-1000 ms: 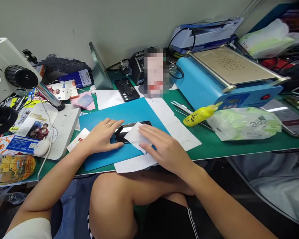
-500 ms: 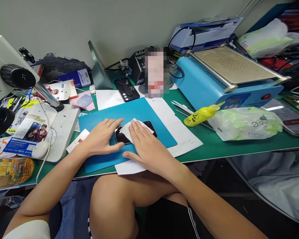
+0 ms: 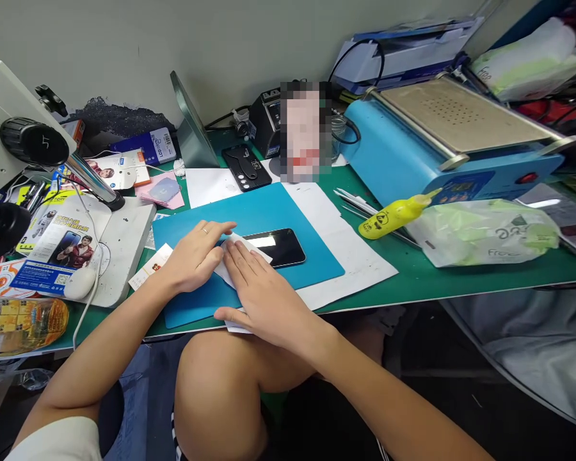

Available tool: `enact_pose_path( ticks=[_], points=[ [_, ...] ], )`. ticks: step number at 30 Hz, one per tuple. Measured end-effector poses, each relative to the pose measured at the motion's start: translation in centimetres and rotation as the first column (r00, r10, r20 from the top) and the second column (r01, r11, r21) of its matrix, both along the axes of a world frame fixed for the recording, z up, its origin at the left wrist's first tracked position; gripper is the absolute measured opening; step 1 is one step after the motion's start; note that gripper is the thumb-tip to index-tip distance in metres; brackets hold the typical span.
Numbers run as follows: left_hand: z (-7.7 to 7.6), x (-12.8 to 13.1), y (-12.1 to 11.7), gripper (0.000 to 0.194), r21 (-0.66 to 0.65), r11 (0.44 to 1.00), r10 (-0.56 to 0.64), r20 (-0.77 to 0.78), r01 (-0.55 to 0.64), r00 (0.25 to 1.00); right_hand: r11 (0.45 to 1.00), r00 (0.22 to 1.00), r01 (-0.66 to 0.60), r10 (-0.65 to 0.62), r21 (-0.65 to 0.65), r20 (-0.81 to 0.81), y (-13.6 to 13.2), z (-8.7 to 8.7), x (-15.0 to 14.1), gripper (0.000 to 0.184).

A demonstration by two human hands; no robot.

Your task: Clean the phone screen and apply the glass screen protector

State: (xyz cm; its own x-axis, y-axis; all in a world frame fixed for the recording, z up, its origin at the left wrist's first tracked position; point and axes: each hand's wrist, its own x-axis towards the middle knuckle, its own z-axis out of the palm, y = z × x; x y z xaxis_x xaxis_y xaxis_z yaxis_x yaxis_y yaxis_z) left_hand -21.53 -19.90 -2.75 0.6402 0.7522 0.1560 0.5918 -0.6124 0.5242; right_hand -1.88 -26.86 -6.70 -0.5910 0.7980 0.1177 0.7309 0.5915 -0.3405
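Note:
A black phone (image 3: 279, 246) lies flat on a blue mat (image 3: 249, 218) on the green desk. My left hand (image 3: 195, 255) rests flat at the phone's left end, holding it down with the fingers on the mat. Just beside it, my right hand (image 3: 262, 293) presses a white wipe (image 3: 242, 246) onto the left part of the screen with flat fingers. The right part of the screen is bare and reflects light.
White paper sheets (image 3: 350, 253) lie under the mat. A yellow squeeze bottle (image 3: 396, 216), tweezers (image 3: 352, 203), a green-white plastic pack (image 3: 482, 232) and a blue machine (image 3: 441, 144) stand on the right. A microscope (image 3: 14, 137), white mouse (image 3: 79, 283) and printed boxes crowd the left.
My right hand has slid the white wipe leftward along the phone, from its right part to its left end. The left hand has stayed at the left end.

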Motion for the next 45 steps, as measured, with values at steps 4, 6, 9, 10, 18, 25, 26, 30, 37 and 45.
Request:
enact_pose_path(
  ticks=[4,6,9,10,18,25,26,30,37,45],
  points=[
    [-0.1,0.2,0.0,0.053,0.011,1.000,-0.011,-0.021,0.011,1.000,1.000,1.000,-0.002,0.002,-0.008,-0.005,0.7,0.1,0.0,0.107],
    [-0.1,0.2,0.0,0.053,0.025,1.000,-0.003,-0.026,0.003,1.000,1.000,1.000,0.006,-0.007,-0.008,-0.016,1.3,0.0,-0.3,0.107],
    [-0.1,0.1,-0.1,0.052,0.039,0.999,0.016,-0.025,-0.015,1.000,1.000,0.999,0.022,-0.022,0.003,-0.034,1.5,-0.1,-0.7,0.108],
    [0.0,0.1,-0.1,0.052,0.041,0.999,0.018,-0.024,-0.017,1.000,1.000,0.999,0.027,-0.027,0.008,-0.034,1.3,-0.2,-0.7,0.107],
    [0.0,0.2,-0.1,0.052,0.026,1.000,0.018,-0.021,-0.018,1.000,1.000,1.000,0.018,-0.018,0.000,0.000,0.7,0.1,-0.2,0.106],
    [0.0,0.1,-0.1,0.052,0.026,1.000,0.014,-0.022,-0.014,1.000,0.998,0.998,0.063,-0.063,-0.013,0.015,1.2,0.1,-0.7,0.106],
    [0.0,0.1,-0.1,0.052,0.025,1.000,0.010,-0.025,-0.010,1.000,0.998,0.998,0.065,-0.065,-0.016,0.017,1.1,0.1,-0.7,0.107],
    [0.0,0.2,-0.1,0.052,0.044,0.999,-0.008,-0.040,0.010,0.999,0.996,0.998,0.059,-0.057,-0.061,0.029,1.0,0.5,-0.8,0.108],
    [-0.1,0.2,0.0,0.055,0.040,0.999,-0.023,-0.049,0.025,0.999,0.985,0.991,0.116,-0.107,-0.128,0.077,1.1,1.6,-1.4,0.110],
    [0.0,0.4,-0.2,0.053,0.033,0.999,0.006,-0.047,-0.004,0.999,0.991,0.993,0.105,-0.101,-0.078,0.056,0.8,0.9,-0.8,0.107]
  ],
)
